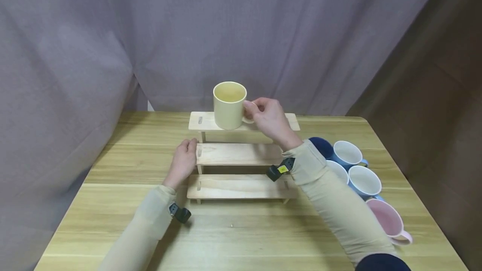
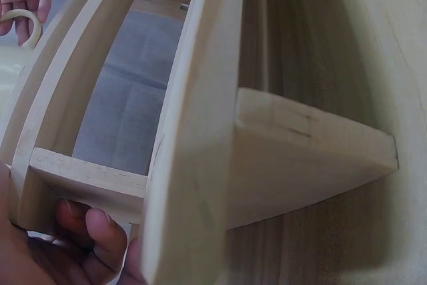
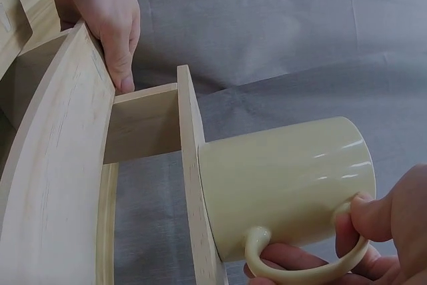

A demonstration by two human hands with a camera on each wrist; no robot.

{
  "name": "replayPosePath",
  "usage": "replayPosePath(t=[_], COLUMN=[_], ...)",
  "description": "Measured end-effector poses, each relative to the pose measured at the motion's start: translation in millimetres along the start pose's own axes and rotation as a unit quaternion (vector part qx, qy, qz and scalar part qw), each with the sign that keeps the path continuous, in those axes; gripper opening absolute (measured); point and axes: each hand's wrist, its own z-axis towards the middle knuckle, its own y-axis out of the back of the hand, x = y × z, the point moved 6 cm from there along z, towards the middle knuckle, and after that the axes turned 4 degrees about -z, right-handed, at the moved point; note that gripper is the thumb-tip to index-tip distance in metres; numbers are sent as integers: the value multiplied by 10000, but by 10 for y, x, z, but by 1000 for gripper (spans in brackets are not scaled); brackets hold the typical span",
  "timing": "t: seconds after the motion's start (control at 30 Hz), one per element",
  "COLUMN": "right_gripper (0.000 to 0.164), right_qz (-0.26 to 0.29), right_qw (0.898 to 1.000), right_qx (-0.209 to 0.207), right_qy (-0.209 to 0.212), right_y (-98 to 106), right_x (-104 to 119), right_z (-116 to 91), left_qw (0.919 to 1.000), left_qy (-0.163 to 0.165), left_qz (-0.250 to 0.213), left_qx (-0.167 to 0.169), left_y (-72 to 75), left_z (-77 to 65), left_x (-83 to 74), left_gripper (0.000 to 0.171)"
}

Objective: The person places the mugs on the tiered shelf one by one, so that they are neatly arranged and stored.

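Note:
A pale yellow mug (image 1: 229, 114) stands upright on the top tier of a three-tier wooden display rack (image 1: 235, 154). My right hand (image 1: 272, 120) pinches its handle between thumb and fingers, and the right wrist view shows the mug's base (image 3: 213, 208) against the board. At the rack's left side, my left hand (image 1: 182, 160) grips the end of the middle tier. In the left wrist view its fingertips (image 2: 105, 228) curl beneath that board, by a support piece. The right forearm hides part of the rack's right end.
Several mugs stand at the table's right: a dark blue one (image 1: 321, 147), light blue ones with white insides (image 1: 364, 180), and a pink one (image 1: 385, 216) in front, partly behind the right sleeve. A grey curtain (image 1: 241, 32) hangs behind the wooden table (image 1: 150, 154).

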Motion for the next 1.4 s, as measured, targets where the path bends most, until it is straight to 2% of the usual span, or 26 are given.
replayPosePath(t=[0.57,0.67,0.8,0.93,1.13,1.23,1.4], right_gripper=[35,38,52,58,45,46,46], right_qz=[187,147,-250,-553,-728,-932,-1432], right_qw=[9990,9984,9979,9969,9943,9931,9877], right_qx=[365,480,559,486,298,59,-512], right_qy=[203,263,231,279,720,715,363], right_y=[-117,-116,-50,108,491,739,1167], right_x=[109,91,29,-32,-69,-125,-336], right_z=[37,46,-14,-164,-514,-764,-1212], left_qw=[10000,9999,10000,10000,9999,9999,9999], left_qy=[-59,-87,-85,-33,15,-26,-29], left_qz=[8,48,27,-76,-131,-113,-109], left_qx=[-60,-86,-34,27,-2,-33,15], left_y=[85,88,66,48,51,62,73], left_z=[-24,-20,-17,-24,-29,-33,-40], left_x=[29,30,27,19,32,31,32], left_gripper=[45,44,43,42,40,40,41])
